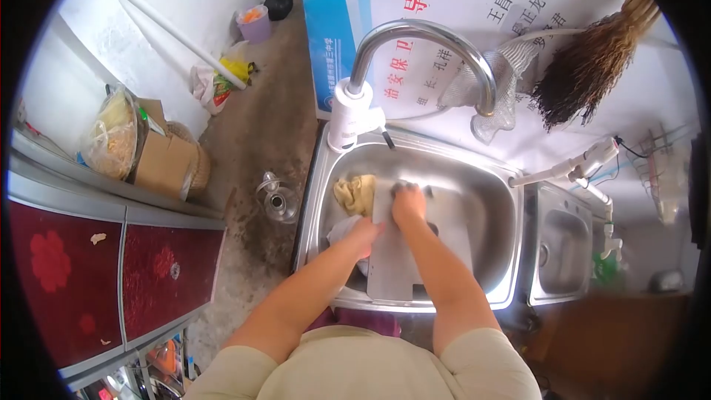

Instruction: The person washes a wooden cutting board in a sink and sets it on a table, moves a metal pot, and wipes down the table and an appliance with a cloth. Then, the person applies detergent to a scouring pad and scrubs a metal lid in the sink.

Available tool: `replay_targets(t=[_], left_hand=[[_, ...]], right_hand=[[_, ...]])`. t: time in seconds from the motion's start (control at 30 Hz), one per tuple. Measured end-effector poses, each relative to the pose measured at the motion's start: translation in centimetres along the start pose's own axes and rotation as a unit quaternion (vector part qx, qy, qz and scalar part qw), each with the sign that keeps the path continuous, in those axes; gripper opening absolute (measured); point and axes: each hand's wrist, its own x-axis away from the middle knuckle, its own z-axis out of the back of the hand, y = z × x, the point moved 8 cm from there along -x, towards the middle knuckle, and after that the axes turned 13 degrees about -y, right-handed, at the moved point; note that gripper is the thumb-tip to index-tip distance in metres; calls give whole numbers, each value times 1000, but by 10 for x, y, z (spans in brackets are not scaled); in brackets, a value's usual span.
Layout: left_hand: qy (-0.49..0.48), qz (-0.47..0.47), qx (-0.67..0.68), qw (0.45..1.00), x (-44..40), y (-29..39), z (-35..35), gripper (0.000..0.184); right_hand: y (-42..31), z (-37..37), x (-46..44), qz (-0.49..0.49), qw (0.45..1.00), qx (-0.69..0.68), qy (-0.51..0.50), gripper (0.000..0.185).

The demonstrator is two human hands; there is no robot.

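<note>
A flat grey panel with cut-outs lies tilted in the steel sink. My left hand grips its left edge, with the thumb on the face and the other fingers partly hidden. My right hand is closed and pressed against the upper part of the panel. Something small and dark shows at its fingertips, too unclear to name. A crumpled yellow cloth sits at the upper left of the basin. Beside my left hand, a whitish cloth is partly covered.
A curved chrome faucet on a white base arches over the sink. A second sink stands to the right, with a white tap. A straw broom hangs above. Left are a cardboard box and red cabinet.
</note>
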Motion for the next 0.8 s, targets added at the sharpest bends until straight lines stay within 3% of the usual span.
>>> replay_targets(t=[0.1, 0.2, 0.27, 0.37, 0.4, 0.47, 0.53, 0.57, 0.63, 0.73, 0.8], left_hand=[[36, 8, -32, 999, 5, 6, -4, 22], [31, 2, -27, 999, 5, 4, -3, 22], [14, -15, -31, 999, -6, 0, 7, 22], [59, -33, -92, 993, 0, 7, 12, 24], [80, -52, -169, 981, 5, 15, 11, 25], [115, -93, -321, 935, 16, 39, 2, 27], [182, -261, -447, 836, 35, 87, -21, 29], [212, -341, -500, 768, 48, 111, -39, 30], [64, -395, -229, 888, 57, 153, -73, 29], [43, -344, -195, 917, 65, 197, -106, 27], [4, -321, -155, 934, 42, 205, -99, 24]], right_hand=[[-23, 11, 46, 10, 995, 35, -98, 22], [-16, 0, 26, 38, 996, 48, -61, 24], [4, 7, -12, -10, 996, 10, -84, 28], [6, 21, -18, -57, 995, -48, -69, 28], [4, 19, -14, -56, 995, -45, -65, 28], [2, 13, -10, -18, 997, -45, -61, 28], [0, -2, -9, 64, 995, -39, -65, 30], [1, 13, 3, 78, 987, -137, -41, 30], [2, 62, 41, 104, 939, -326, 14, 32], [6, 82, 68, 97, 801, -590, 19, 32], [6, 73, 72, 96, 655, -748, -51, 31]])
